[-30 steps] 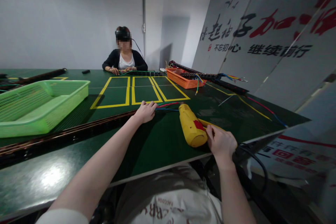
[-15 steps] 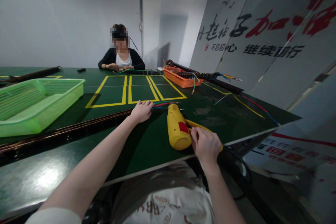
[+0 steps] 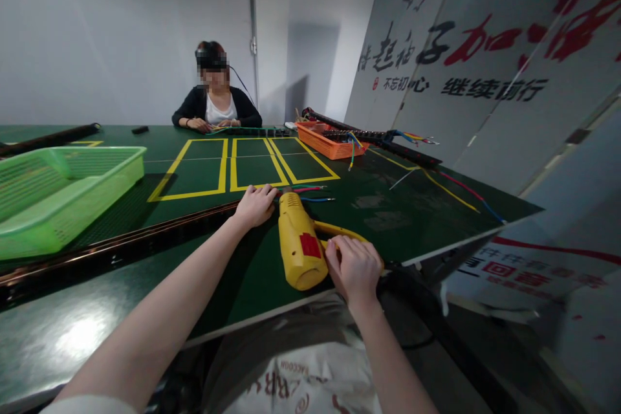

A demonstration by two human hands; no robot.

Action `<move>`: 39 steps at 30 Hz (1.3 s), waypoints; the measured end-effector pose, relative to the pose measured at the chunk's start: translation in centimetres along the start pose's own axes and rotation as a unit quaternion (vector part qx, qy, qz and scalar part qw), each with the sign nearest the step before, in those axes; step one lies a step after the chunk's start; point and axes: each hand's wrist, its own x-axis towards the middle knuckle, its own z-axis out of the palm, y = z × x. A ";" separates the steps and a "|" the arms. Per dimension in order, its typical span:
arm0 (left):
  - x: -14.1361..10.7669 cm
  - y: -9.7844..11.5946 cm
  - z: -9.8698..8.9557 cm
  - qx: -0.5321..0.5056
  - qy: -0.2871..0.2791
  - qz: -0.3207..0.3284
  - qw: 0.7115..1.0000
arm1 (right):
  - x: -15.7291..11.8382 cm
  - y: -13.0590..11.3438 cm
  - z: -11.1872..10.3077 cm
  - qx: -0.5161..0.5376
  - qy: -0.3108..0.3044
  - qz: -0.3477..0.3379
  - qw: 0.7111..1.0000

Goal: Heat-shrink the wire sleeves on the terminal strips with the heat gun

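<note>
My right hand is closed around the handle of a yellow heat gun with a red patch on its side. The gun points away from me, its nozzle close beside my left hand. That hand is closed over the end of a long dark strip with a coppery sheen, which runs off to the left. Beyond the nozzle, red, green and blue wires with bare-looking tips stick out to the right. The fingertips of my left hand and the wire roots are partly hidden.
A green plastic basket stands at the left. Farther right sits an orange basket with dark strips and coloured wires on it. Yellow tape rectangles mark the green table. Across it, a co-worker handles wires.
The heat gun and my right hand have moved left, bringing the nozzle from over the wire tips to beside my left hand. The view has shifted slightly.
</note>
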 end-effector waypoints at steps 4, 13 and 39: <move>-0.1 -0.1 -0.1 -0.008 -0.009 -0.003 1.000 | 0.2 0.2 0.1 0.001 0.003 0.004 1.000; -0.1 0.0 -0.2 -0.009 -0.006 -0.005 1.000 | 0.5 3.1 0.8 -0.013 0.019 0.012 1.000; -0.1 -0.1 -0.1 -0.031 -0.003 -0.004 0.999 | 0.8 7.6 0.3 -0.074 0.029 0.032 0.996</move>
